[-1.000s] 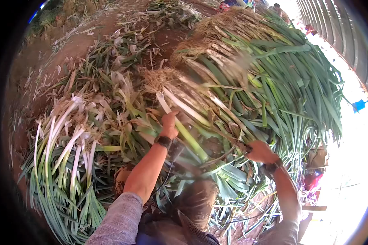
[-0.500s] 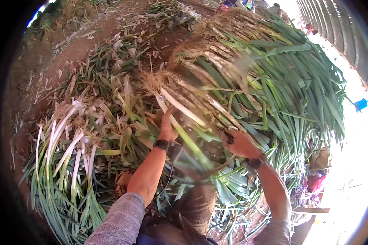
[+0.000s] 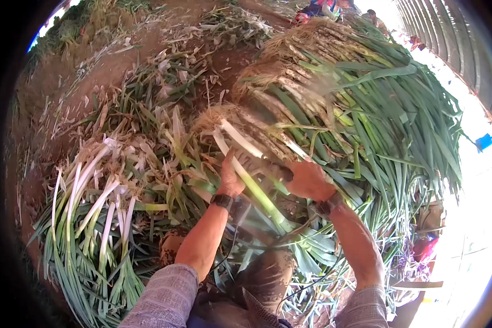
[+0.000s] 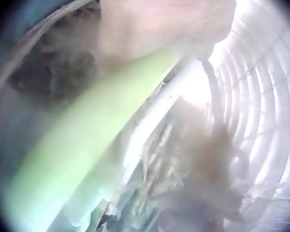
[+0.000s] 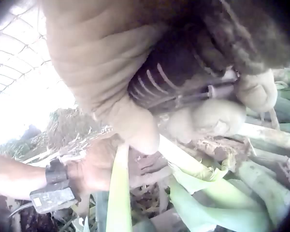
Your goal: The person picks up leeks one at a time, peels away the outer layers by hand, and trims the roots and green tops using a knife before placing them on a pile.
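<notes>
My left hand (image 3: 231, 177) grips a leek (image 3: 259, 194) with a white shaft and green upper stem, and a second white shaft (image 3: 243, 140) lies beside it. In the left wrist view that hand (image 4: 164, 26) is blurred above the pale green stem (image 4: 82, 140). To its right, my right hand (image 3: 310, 181) is curled round a dark tool; the right wrist view shows the tool's ridged dark handle (image 5: 159, 77) in the hand (image 5: 101, 53), its thumb against the leek stem (image 5: 118, 193). The tool's far end is unclear.
Unpeeled leeks (image 3: 388, 104) with muddy roots are heaped at the upper right. White-shafted leeks (image 3: 95, 202) lie at the left, with leafy scraps (image 3: 153, 82) on the soil behind. A blue object (image 3: 483, 142) is at the far right; people are partly visible at the top.
My right hand has moved left with the dark tool, closer to the left hand and the white shafts. The left hand keeps its hold on the leek.
</notes>
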Demonstrator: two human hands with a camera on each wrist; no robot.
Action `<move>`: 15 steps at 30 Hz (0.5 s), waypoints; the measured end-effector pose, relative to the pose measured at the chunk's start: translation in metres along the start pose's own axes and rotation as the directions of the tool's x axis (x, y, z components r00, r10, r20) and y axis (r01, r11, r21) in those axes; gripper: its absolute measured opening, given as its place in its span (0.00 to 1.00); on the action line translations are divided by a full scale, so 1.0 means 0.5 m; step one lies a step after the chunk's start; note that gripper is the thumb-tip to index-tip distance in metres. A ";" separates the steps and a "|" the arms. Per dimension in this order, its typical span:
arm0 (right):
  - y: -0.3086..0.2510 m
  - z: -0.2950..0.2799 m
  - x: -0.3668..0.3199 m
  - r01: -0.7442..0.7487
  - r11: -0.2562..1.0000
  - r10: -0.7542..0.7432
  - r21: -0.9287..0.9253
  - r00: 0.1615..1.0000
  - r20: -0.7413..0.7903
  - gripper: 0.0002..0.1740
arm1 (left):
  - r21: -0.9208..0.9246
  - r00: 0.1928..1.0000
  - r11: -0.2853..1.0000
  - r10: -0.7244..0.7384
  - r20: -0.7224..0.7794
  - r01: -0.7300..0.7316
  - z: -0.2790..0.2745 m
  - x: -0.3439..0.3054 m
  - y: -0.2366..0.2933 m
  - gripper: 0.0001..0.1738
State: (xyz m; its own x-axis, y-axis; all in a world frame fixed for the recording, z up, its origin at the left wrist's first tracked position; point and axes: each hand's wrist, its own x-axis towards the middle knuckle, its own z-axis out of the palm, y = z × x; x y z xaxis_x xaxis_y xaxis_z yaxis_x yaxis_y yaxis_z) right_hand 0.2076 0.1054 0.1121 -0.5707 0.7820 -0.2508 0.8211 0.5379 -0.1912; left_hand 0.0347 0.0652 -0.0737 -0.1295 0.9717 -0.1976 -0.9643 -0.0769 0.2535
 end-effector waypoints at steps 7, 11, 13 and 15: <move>-0.012 -0.017 -0.024 0.064 0.998 -0.064 -0.017 0.997 -0.052 0.20 | 0.051 0.996 0.995 0.083 -0.035 -0.081 0.040 -0.016 -0.004 0.29; -0.029 -0.031 -0.018 0.077 0.994 -0.077 -0.081 0.997 0.006 0.18 | 0.057 0.991 0.996 0.077 -0.111 -0.071 0.036 -0.011 -0.005 0.25; -0.024 -0.012 -0.008 0.079 0.992 -0.084 -0.099 0.996 -0.039 0.19 | 0.031 0.998 0.998 0.056 -0.037 -0.055 0.052 -0.018 0.003 0.25; -0.035 -0.010 0.001 0.090 0.988 -0.100 -0.123 0.992 -0.077 0.19 | 0.026 0.995 0.995 0.095 -0.028 -0.094 0.068 -0.030 0.001 0.22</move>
State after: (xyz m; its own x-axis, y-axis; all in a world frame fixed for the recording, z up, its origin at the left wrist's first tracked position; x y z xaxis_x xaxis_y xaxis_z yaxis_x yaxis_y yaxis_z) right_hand 0.1932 0.0978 0.1201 -0.6467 0.7465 -0.1565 0.7622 0.6404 -0.0952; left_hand 0.0440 0.0581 -0.0384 -0.2266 0.9535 -0.1987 -0.9415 -0.1621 0.2955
